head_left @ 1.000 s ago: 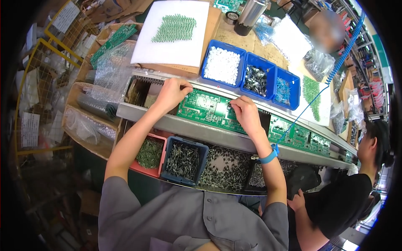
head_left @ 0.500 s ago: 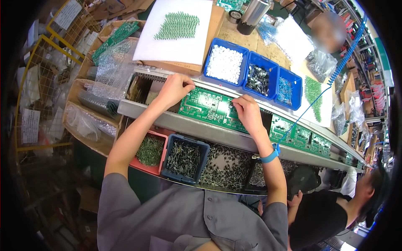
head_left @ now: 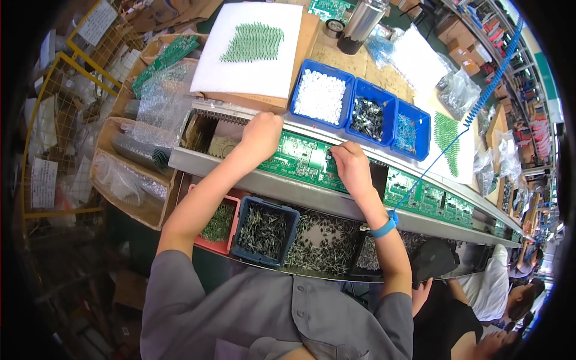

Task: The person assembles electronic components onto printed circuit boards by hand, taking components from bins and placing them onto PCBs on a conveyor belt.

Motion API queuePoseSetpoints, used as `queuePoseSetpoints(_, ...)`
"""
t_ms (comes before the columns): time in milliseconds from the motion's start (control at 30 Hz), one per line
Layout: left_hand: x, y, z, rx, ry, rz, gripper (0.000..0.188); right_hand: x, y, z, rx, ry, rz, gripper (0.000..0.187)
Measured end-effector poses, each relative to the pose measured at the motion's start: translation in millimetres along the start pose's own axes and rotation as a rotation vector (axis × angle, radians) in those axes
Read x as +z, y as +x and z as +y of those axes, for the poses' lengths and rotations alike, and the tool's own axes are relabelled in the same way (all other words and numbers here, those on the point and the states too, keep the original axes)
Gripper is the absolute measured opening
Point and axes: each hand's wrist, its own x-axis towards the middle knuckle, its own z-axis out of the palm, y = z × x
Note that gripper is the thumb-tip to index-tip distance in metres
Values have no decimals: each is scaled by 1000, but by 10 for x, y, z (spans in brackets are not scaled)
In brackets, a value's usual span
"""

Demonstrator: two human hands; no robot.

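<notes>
A green circuit board [head_left: 298,157] lies in the metal rail [head_left: 240,174] in front of me. My left hand [head_left: 262,137] is closed over the board's left end, its fingertips turned away, so what it holds, if anything, is hidden. My right hand [head_left: 352,168] is above the right part of the board, thumb and fingers pinched together close to its surface. Whatever sits in that pinch is too small to make out. A blue wrist strap [head_left: 384,225] with a cord circles my right wrist. Further right along the rail lie more green boards [head_left: 429,197].
Beyond the rail stand blue bins with white parts [head_left: 320,95], dark parts [head_left: 368,117] and blue leaded parts [head_left: 406,133]. Green parts [head_left: 252,43] stick in a white foam sheet [head_left: 207,69]. Nearer me are a red bin [head_left: 211,246], a dark blue bin [head_left: 259,257] and loose components [head_left: 321,243]. Co-workers sit at right.
My left hand has shifted slightly right and rolled over, hiding its fingertips. My right hand stays almost in place, still pinched near the board. At right, a co-worker has leaned lower.
</notes>
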Motion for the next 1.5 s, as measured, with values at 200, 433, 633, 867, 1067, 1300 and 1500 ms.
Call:
queuePoseSetpoints(200, -370, 53, 67, -137, -153, -62, 12, -65, -35, -3, -45, -12, -42, 22)
queuePoseSetpoints(433, -479, 573, -513, -136, -219, 482, 16, -282, -87, -120, 92, 90, -63, 29)
queuePoseSetpoints(633, -334, 843, -711, -102, -87, 531, 21, -605, -239, -88, 187, 96, -13, 26)
queuePoseSetpoints(867, -389, 862, -837, -100, -71, 490, 13, -1029, -452, 482, 372, 40, 253, 20)
queuePoseSetpoints(1067, -361, 876, -825, -44, -4, 511, 12, -1331, -584, 1481, 641, -343, 407, 23)
queuePoseSetpoints(1300, -463, 650, -579, 41, -169, 540, 9, -1287, -496, 2181, 625, -579, 258, 27)
queuePoseSetpoints(1500, -335, 52, 237, 173, -480, 160, 9, -1273, -549, 2369, 546, -647, 251, 19)
